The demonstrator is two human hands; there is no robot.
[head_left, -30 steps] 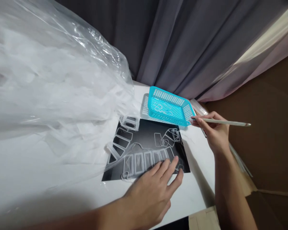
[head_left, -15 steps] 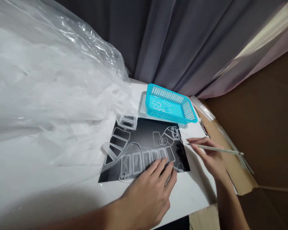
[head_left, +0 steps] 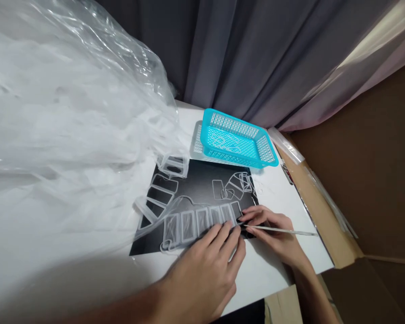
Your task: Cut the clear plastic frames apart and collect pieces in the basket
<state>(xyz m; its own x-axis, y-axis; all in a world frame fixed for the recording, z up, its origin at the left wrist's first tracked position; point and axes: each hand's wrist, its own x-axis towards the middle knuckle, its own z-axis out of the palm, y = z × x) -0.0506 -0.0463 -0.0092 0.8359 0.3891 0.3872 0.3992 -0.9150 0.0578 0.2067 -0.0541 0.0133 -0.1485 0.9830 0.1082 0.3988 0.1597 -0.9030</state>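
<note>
A black sheet lies on the white table, bearing a row of translucent rectangular frames joined in a strip. Over the strip's near right part rests my left hand, its fingers stretched out and lying on it. My right hand is at the strip's right end, pinching a thin, pale, pencil-like stick whose tip sits close to my left fingertips. Thinner frame outlines lie at the sheet's upper right. Another frame strip curves along its left side.
A blue plastic basket with thin clear pieces inside stands behind the sheet. A large clear plastic bag of white material fills the left. Grey curtains hang at the back. Clear plastic strips and cardboard lie along the right edge.
My right hand has moved left and nearer, bringing the stick from beside the sheet to the strip's right end. My left hand stays on the strip. The view has shifted slightly.
</note>
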